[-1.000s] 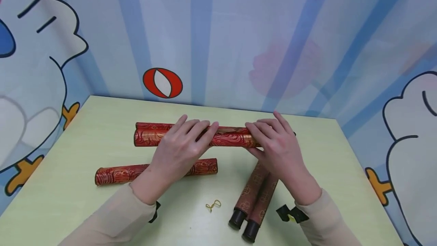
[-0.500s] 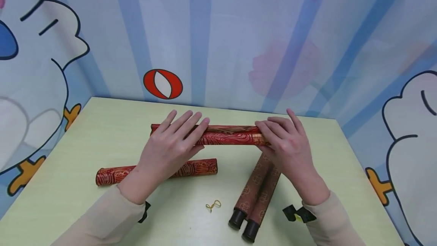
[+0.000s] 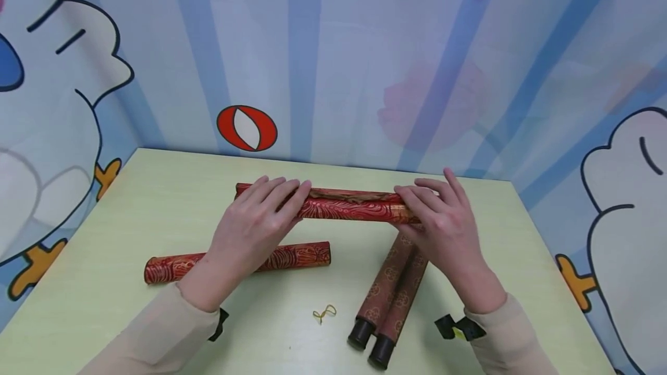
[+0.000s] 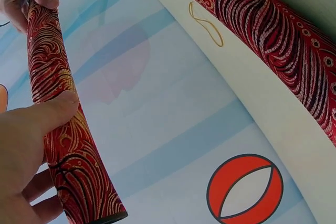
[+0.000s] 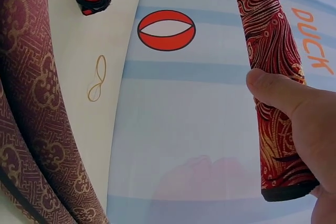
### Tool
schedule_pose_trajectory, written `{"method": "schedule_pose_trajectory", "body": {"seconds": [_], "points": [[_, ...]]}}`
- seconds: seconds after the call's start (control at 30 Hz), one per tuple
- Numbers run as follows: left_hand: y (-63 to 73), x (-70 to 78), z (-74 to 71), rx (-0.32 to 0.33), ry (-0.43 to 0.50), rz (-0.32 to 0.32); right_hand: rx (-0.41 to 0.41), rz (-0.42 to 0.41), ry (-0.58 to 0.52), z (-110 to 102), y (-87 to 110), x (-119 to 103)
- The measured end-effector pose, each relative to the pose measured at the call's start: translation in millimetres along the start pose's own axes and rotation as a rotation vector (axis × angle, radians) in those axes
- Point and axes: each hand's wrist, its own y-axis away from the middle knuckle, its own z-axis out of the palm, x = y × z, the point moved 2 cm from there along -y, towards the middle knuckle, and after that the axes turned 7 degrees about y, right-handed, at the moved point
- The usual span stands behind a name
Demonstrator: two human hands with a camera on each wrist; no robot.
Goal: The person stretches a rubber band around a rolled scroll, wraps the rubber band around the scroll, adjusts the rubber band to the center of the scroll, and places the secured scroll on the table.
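Both hands hold a rolled red cloth [image 3: 349,210] with gold and black swirls, level above the table. My left hand [image 3: 252,227] grips it near its left end, fingers over the top; in the left wrist view its thumb lies along the near side. My right hand [image 3: 443,227] grips the other end, thumb on the near side, little finger raised. Along the roll's top runs a brown twisted strip [image 3: 354,197]. A second red patterned roll [image 3: 299,256] lies on the table, partly behind the left forearm. Beside the right wrist lies a brown double roll [image 3: 388,294] with black end caps.
A thin yellow loop [image 3: 324,313], like a rubber band or cord, lies on the pale table [image 3: 292,346] between the red roll and the brown one. A blue striped backdrop [image 3: 333,62] with cartoon figures rises behind the table and at both sides.
The held roll has shifted right, and my left hand has slid left along it towards its end. My right hand has moved slightly right. The things on the table stay put.
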Motion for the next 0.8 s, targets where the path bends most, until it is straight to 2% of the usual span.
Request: {"method": "schedule_pose_trajectory", "body": {"seconds": [0.2,0.43,0.6,0.8], "points": [[2.9,2.0,0.3,-0.009,-0.034,0.004,-0.046,0.022,0.002,3.0,4.9,2.0],[6.6,2.0,1.1,0.025,-0.069,0.030,-0.064,0.045,0.000,2.7,13.8,10.0],[6.0,3.5,1.0,0.047,-0.064,0.039,-0.080,0.043,-0.016,2.8,10.0,13.4],[5.6,2.9,1.3,0.088,-0.046,0.039,-0.069,0.001,-0.036,2.5,3.3,11.7]]}}
